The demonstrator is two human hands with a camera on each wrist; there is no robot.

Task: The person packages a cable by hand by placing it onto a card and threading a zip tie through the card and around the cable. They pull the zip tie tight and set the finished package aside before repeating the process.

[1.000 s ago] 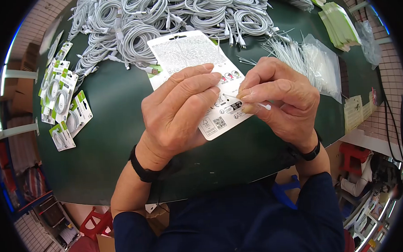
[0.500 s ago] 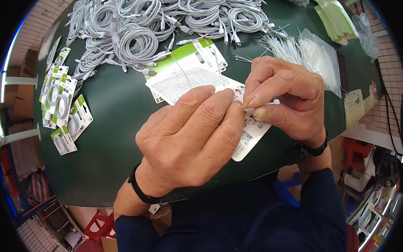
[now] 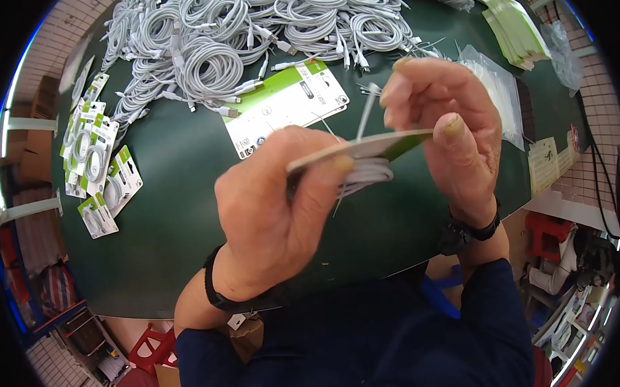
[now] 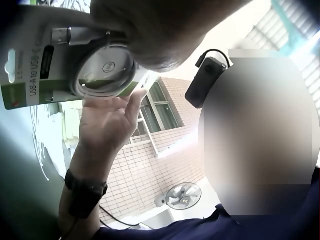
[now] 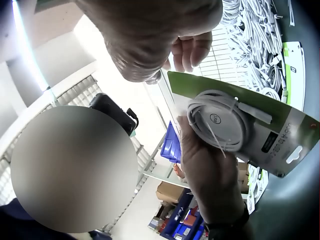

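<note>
My left hand [image 3: 266, 209] grips a cardboard package card [image 3: 407, 144], seen almost edge-on, with the thumb at its near edge. A coiled light-grey cable [image 3: 374, 171] is fixed to the card's front. The right wrist view shows the green-and-white front of the card [image 5: 275, 142], printed USB-A to USB-C, and a thin white cable tie [image 5: 215, 134] across the coil. In the head view a cable tie [image 3: 367, 113] sticks up from the card's back. My right hand [image 3: 461, 116] is beside the card's right end, fingers apart and loosely bent, thumb right at the edge.
Many coiled grey cables [image 3: 213, 64] cover the back of the green table. Blank package cards [image 3: 286, 102] lie before them. Finished packs [image 3: 90, 153] are piled at left. A bag of cable ties [image 3: 501, 98] and a stack of cards [image 3: 516, 33] are at right.
The card has turned from its printed back to nearly edge-on, bringing the coil into sight. My right hand has let go of the cable tie and spread its fingers.
</note>
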